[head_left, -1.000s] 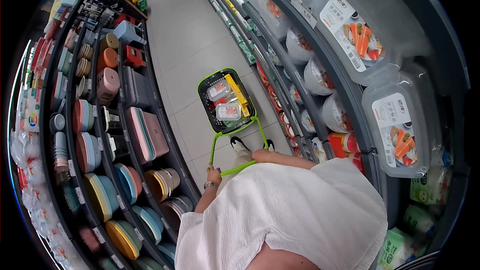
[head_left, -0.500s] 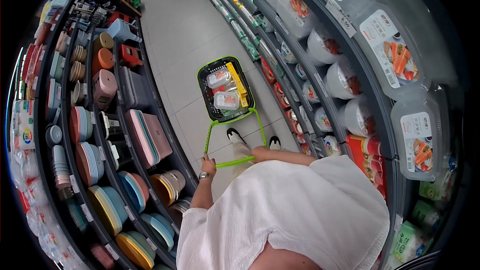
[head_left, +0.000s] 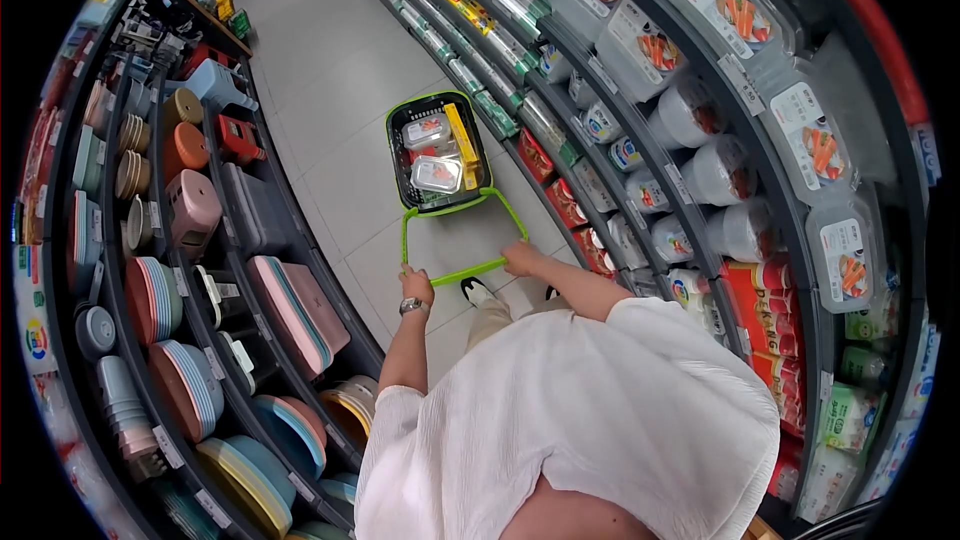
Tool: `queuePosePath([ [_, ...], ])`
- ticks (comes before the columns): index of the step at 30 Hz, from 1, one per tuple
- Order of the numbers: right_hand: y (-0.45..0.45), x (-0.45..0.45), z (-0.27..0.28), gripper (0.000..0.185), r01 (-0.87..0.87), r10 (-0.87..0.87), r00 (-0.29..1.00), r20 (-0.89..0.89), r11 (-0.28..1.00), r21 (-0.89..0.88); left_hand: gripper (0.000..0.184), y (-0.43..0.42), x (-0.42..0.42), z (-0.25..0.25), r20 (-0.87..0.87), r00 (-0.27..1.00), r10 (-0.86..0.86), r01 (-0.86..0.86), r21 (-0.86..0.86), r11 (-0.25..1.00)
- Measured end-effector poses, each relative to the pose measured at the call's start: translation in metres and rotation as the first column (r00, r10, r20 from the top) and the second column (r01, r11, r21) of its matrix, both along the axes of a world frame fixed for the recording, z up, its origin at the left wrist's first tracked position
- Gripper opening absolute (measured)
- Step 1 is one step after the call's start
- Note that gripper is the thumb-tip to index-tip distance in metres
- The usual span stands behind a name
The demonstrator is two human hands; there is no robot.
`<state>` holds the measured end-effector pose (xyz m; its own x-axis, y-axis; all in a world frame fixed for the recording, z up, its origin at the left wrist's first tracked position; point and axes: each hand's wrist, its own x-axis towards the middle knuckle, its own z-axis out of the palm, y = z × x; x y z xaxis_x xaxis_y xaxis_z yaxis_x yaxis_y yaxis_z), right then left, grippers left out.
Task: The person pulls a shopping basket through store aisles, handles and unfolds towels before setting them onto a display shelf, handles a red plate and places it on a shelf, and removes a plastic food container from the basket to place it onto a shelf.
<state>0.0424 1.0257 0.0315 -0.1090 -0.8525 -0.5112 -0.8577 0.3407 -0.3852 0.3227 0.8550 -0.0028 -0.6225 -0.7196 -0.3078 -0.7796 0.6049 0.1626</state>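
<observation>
A black shopping basket [head_left: 448,207] with a green rim is ahead of me, low over the floor of the aisle. Its long green handle [head_left: 470,272] stretches back towards my body. My left hand [head_left: 418,288], with a watch on the wrist, is closed round the handle's left corner. At the right corner, my right hand [head_left: 519,258] grips the same handle. Inside the basket lie a clear plastic food container [head_left: 437,174], a second container [head_left: 427,131] behind it and a long yellow box [head_left: 462,145] along the right side. Some items beneath them are partly hidden.
Shelves on the left hold stacked basins [head_left: 185,390], a pink bin [head_left: 194,208] and pink lidded boxes [head_left: 300,310]. The right shelves carry clear food containers [head_left: 815,140], rolls [head_left: 470,10] and red packs [head_left: 765,310]. Grey floor tiles [head_left: 320,70] run between them.
Both hands have moved forward, away from my body, still on the handle. The basket is slightly farther up and left in view. The shelves have shifted as I moved.
</observation>
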Motion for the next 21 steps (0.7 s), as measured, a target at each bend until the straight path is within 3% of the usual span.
queuePosePath([
  [2,-0.016,-0.029,0.038,0.028,-0.093,0.102,0.988,-0.117,0.992,0.086,0.026,-0.003,-0.028,0.006,-0.027,1.0,-0.011,0.011,0.015,1.0],
  [4,-0.02,-0.067,0.024,0.031,-0.003,0.023,0.985,-0.169,0.993,0.119,0.026,0.003,-0.055,0.007,-0.083,0.995,-0.055,0.06,0.06,0.996],
  [6,-0.021,-0.098,0.066,0.029,-0.029,0.066,0.962,-0.264,0.99,0.141,0.028,0.014,-0.085,0.016,-0.13,0.985,-0.11,0.129,0.144,0.981],
  [10,-0.012,-0.137,0.068,0.024,0.057,0.002,0.945,-0.328,0.984,0.168,0.029,0.038,-0.124,0.045,-0.135,0.97,-0.202,0.228,0.211,0.951],
  [11,-0.014,-0.143,0.07,0.025,0.077,-0.013,0.938,-0.348,0.982,0.172,0.027,0.044,-0.128,0.045,-0.175,0.977,-0.124,0.163,0.229,0.96],
  [21,-0.029,-0.177,0.094,0.032,0.07,-0.019,0.973,-0.231,0.975,0.212,0.023,0.01,-0.138,0.082,-0.227,0.946,-0.232,0.296,0.309,0.904],
])
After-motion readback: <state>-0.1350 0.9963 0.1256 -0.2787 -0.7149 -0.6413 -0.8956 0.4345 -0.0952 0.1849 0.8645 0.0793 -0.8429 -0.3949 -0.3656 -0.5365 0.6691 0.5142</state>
